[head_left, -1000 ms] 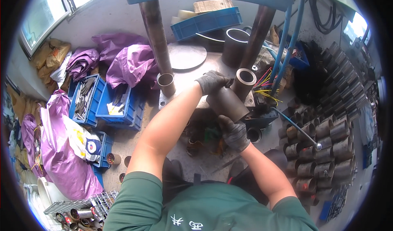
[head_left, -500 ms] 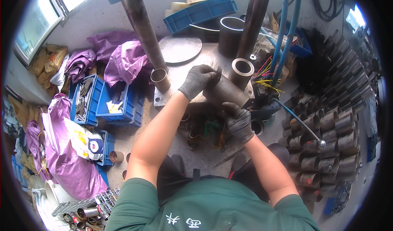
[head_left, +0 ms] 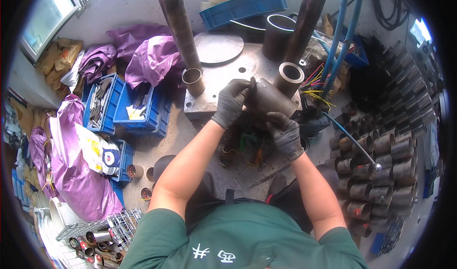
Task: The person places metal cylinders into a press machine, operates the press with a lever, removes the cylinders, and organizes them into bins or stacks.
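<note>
A dark grey metal cylinder (head_left: 275,100) lies tilted between my hands, over the near edge of the press's metal base plate (head_left: 250,72). My left hand (head_left: 232,105), in a grey glove, grips its left end, with the fingers curled at the rim. Around the lower right end closes my right hand (head_left: 286,136), gloved too; its fingertips are partly hidden by the cylinder. Just beyond the cylinder, a thick-walled metal tube (head_left: 289,78) stands upright on the plate. A thinner tube (head_left: 193,82) stands at the plate's left corner.
Two steel columns (head_left: 177,26) rise from the plate, with a round disc (head_left: 219,48) between them. Blue crates (head_left: 135,111) and purple sacks (head_left: 78,159) are at the left. Stacked metal tubes (head_left: 376,173) fill the right, near a ball-ended lever (head_left: 376,168).
The view has shifted slightly. My left hand has moved nearer to me at the cylinder's left end. The cylinder stays in both hands, about as tilted as before.
</note>
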`<state>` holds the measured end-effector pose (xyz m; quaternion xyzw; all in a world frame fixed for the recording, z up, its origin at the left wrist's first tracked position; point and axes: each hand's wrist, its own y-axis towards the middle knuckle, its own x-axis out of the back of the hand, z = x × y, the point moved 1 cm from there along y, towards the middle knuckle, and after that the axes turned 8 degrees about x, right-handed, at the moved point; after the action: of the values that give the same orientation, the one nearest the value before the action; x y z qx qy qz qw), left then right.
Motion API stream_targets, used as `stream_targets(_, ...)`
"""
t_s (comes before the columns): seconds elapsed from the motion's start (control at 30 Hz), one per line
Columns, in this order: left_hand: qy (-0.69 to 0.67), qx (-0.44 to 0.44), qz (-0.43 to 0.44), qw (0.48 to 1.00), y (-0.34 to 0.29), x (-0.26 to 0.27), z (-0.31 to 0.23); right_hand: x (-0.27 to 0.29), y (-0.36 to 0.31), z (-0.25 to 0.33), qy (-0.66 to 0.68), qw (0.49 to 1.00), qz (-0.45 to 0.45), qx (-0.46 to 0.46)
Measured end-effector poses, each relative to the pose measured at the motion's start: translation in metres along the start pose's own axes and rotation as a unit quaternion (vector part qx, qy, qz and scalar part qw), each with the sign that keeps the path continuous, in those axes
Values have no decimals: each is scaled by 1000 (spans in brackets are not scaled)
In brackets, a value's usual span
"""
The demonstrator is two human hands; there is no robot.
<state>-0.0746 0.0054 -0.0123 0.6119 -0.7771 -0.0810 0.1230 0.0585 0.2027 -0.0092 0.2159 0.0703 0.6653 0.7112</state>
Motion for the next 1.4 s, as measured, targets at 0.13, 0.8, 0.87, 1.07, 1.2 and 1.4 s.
stream_targets(0.13, -3, -10, -17, 1000, -4, 1, 10, 1, -3, -5, -38, 999, 12, 21)
stream_targets(0.8, 206, 83, 30, 975, 30, 29, -28, 21, 5, -12, -17, 1000, 14, 5)
stream_targets(0.87, -38, 269, 5, 962, 47, 12, -53, 19, 3, -15, -6, 1000, 10, 7)
stream_targets(1.07, 0, 178, 241, 954, 91, -11, -19, 15, -6, -21, -8, 1000, -5, 18)
stream_targets(1.2, 90, 168, 228, 955, 85, -2, -8, 12, -10, -29, 32, 999, -23, 24)
stream_targets(1.4, 143, 208, 249, 935, 59, 4, -22, 13, -15, -44, 59, 996, -60, 18)
